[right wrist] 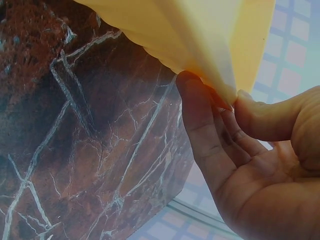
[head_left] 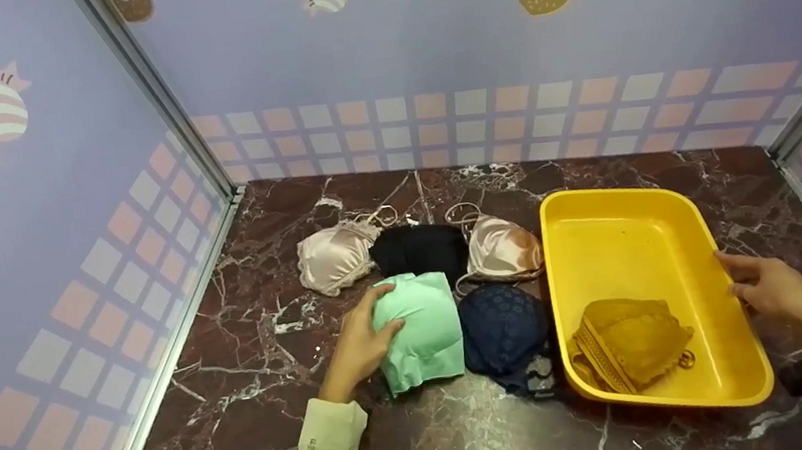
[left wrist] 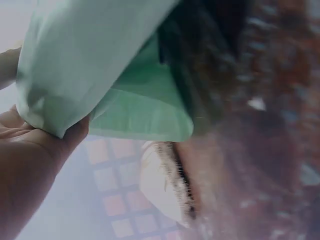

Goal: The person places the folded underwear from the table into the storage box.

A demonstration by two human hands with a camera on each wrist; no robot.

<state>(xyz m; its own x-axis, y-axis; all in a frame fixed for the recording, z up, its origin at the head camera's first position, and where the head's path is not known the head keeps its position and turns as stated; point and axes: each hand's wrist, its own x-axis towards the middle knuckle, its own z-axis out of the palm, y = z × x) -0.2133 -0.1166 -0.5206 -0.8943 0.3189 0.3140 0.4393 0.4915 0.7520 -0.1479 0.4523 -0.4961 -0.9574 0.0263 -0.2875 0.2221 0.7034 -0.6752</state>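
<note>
My left hand grips the left edge of a mint green folded bra, thumb on top. In the left wrist view that bra appears lifted on its near side, with fingers bent about its edge. With the right hand I hold the right rim of a yellow plastic tub; the right wrist view shows thumb and fingers pinching the rim. Inside the tub, toward its near end, lies a mustard bra. A navy lace bra lies between the green one and the tub.
Behind the green bra sit a cream satin bra, a black bra and a champagne satin bra in a row. All rest on a dark red marble-patterned tabletop. Lilac printed panels enclose the back and sides.
</note>
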